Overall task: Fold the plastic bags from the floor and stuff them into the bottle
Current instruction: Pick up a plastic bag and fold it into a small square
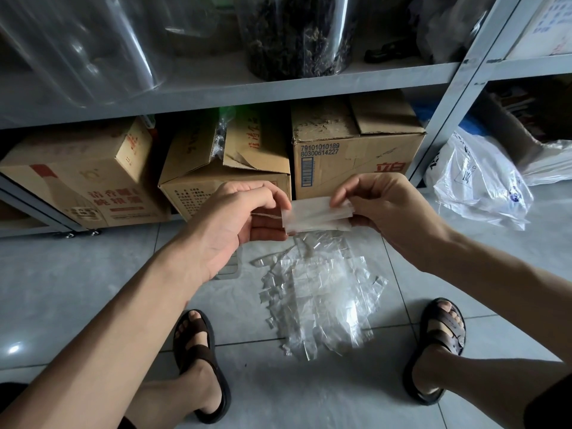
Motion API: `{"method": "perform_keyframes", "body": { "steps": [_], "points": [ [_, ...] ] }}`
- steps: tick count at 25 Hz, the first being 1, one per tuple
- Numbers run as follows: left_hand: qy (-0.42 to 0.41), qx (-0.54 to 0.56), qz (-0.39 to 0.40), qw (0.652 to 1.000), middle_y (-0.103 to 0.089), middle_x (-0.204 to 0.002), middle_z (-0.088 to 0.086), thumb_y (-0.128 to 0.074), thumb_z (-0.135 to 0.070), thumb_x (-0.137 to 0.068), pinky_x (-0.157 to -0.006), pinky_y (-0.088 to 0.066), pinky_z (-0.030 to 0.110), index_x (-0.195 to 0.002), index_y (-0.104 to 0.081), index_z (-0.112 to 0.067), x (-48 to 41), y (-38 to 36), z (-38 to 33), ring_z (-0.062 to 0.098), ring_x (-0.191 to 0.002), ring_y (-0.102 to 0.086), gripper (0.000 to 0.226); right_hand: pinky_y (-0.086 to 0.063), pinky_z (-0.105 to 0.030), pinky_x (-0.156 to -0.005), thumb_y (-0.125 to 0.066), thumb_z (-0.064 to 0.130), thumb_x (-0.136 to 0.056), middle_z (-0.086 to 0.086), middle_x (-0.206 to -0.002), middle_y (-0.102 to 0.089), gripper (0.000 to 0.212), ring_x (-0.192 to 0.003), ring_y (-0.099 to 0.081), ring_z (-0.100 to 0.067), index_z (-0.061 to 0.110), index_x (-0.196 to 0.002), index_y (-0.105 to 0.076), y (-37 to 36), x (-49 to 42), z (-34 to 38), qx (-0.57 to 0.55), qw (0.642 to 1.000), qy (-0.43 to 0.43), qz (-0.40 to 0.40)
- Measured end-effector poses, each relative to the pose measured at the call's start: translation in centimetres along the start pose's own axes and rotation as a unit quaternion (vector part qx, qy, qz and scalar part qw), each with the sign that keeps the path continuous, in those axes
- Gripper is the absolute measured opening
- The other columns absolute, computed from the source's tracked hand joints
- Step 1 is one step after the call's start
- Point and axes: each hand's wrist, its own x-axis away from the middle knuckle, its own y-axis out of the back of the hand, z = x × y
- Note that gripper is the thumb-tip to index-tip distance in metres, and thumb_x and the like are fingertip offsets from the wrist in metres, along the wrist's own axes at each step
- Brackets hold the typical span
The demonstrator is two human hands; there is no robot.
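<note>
- Head view: folded bag strip (317,213) pinched at each short end, left hand (235,221) curled on one, right hand (380,205) on the other.
- Long axis lying hand to hand, roughly level, equally near both.
- Loose bags (318,298) heaped on floor (93,289) below both hands; bottle not made out.
</note>
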Motion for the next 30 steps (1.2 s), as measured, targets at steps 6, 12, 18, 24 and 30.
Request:
{"method": "perform_keyframes", "body": {
  "steps": [6,12,18,24,30],
  "points": [
    [0.003,0.000,0.026,1.000,-0.074,-0.090,0.016,-0.073,-0.013,-0.072,-0.065,-0.062,0.029,-0.089,-0.073,-0.006,0.0,-0.5,0.4,0.027,-0.074,-0.074,0.018,-0.048,-0.029,-0.070,-0.052,-0.014,-0.087,0.000,-0.075,-0.068,0.044,-0.073,-0.059,-0.019,0.021,-0.070,-0.072,-0.2,-0.3,-0.4,0.093,0.993,0.064,-0.042],
    [-0.064,-0.071,-0.012,0.995,-0.076,-0.081,0.006,-0.077,-0.007,-0.069,-0.075,-0.060,0.022,-0.082,-0.077,-0.015,-0.4,-0.3,0.9,0.012,-0.076,-0.071,0.016,-0.051,-0.029,-0.072,-0.049,-0.016,-0.087,-0.009,-0.080,-0.066,0.043,-0.076,-0.059,-0.020,0.019,-0.070,-0.069,-0.2,-0.2,-0.4,0.093,0.994,0.059,-0.026],
    [-0.152,-0.251,-0.019,0.956,-0.074,-0.080,0.000,-0.083,-0.016,-0.077,-0.076,-0.058,0.043,-0.089,-0.077,-0.026,-0.4,-0.4,1.3,0.025,-0.074,-0.069,0.017,-0.050,-0.028,-0.072,-0.055,0.002,-0.092,-0.008,-0.083,-0.068,0.023,-0.078,-0.062,-0.018,0.009,-0.078,-0.072,-0.2,0.0,0.3,0.042,0.999,0.008,0.031],
    [-0.147,-0.207,-0.007,0.967,-0.072,-0.089,0.020,-0.080,-0.007,-0.079,-0.086,-0.053,0.061,-0.088,-0.077,-0.021,-0.5,-0.3,0.9,0.045,-0.087,-0.066,0.017,-0.056,-0.020,-0.069,-0.077,-0.001,-0.078,-0.007,-0.081,-0.077,0.014,-0.070,-0.071,-0.014,0.006,-0.090,-0.076,-0.7,0.7,0.7,0.096,0.991,0.016,0.092],
    [-0.113,-0.119,-0.041,0.986,-0.076,-0.088,0.000,-0.073,0.004,-0.081,-0.082,-0.054,0.023,-0.087,-0.076,-0.017,-0.7,0.2,0.8,0.008,-0.086,-0.068,0.022,-0.055,-0.017,-0.070,-0.075,-0.006,-0.077,-0.010,-0.081,-0.077,0.019,-0.071,-0.073,-0.014,-0.001,-0.095,-0.075,-0.5,0.7,0.8,0.073,0.993,-0.026,0.085]
  ]
}}
